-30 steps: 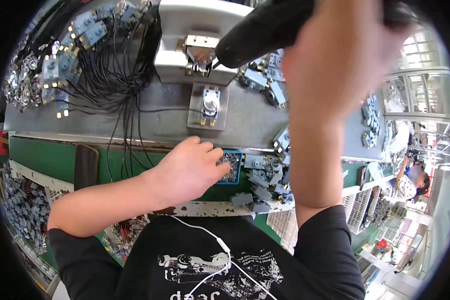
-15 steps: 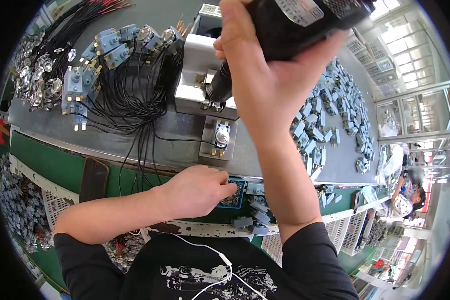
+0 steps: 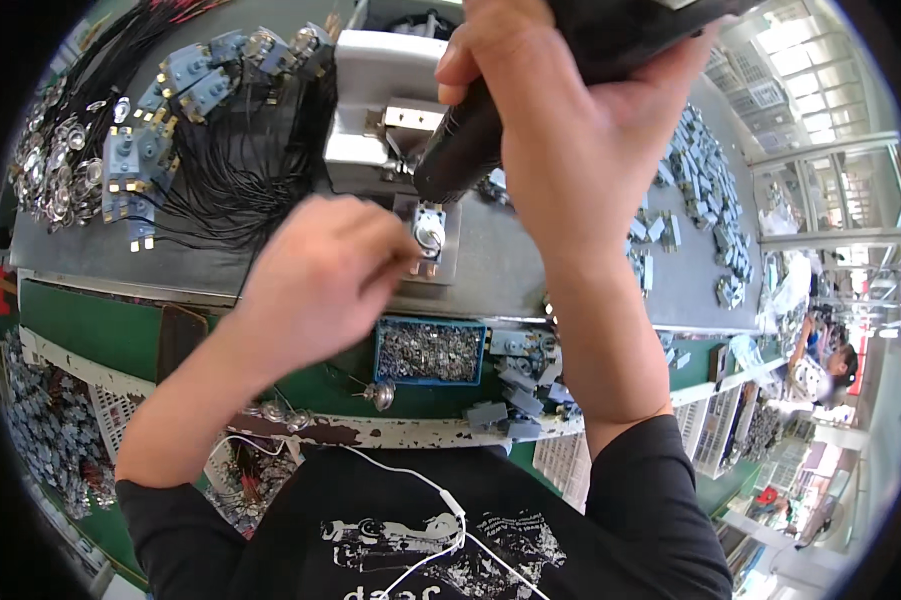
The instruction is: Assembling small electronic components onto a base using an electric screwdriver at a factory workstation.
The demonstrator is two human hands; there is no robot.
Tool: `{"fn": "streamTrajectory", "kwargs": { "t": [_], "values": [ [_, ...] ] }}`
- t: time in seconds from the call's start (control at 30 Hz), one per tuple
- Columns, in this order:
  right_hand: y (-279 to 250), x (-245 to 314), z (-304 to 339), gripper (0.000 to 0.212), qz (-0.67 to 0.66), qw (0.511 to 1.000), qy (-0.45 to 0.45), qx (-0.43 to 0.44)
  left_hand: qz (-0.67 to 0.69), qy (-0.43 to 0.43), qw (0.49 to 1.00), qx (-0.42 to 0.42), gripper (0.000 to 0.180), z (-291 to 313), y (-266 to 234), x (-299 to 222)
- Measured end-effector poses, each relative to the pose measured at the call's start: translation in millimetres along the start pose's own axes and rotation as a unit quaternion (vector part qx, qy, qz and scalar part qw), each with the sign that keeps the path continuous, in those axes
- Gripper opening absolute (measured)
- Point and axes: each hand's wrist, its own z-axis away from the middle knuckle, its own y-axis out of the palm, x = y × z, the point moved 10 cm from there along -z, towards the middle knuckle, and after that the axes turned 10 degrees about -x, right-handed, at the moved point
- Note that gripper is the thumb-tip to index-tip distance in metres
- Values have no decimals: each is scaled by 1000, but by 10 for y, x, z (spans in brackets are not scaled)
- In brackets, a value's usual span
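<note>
My right hand [image 3: 585, 160] is wrapped round a black power screwdriver [image 3: 462, 150], held tilted with its lower end above the work. Below that end, a grey-blue switch [image 3: 429, 228] with a round metal part on top and brass terminals sits in a small metal block fixture [image 3: 448, 262]. My left hand [image 3: 320, 270], blurred, reaches in from the left with its fingers pinched at the edge of this switch; anything between the fingertips is too small to make out. Nearer me lies a blue tray [image 3: 430, 352] of small metal parts.
Behind the fixture stands a white metal bracket [image 3: 360, 110]. Wired switches [image 3: 185, 75] with black leads and round metal parts [image 3: 65, 165] lie on the left. Loose grey-blue switches [image 3: 705, 180] are heaped right. A person [image 3: 815, 375] sits at the far right.
My left hand has risen from the blue tray to the switch in the fixture, uncovering the tray. The screwdriver's lower end has come nearer the switch, with my right hand shifting slightly right.
</note>
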Motion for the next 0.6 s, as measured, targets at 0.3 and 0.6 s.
{"fn": "streamTrajectory", "kwargs": {
  "t": [0.3, 0.6],
  "values": [
    [-457, 31, 246, 35, 93, 961, 226, -126, -41, -11, 999, 22, 14, 39, 294, 110],
    [-442, 29, 371, 31, 89, 965, 230, -87, -36, -42, 998, 26, 22, 61, 341, 184]
  ]
}}
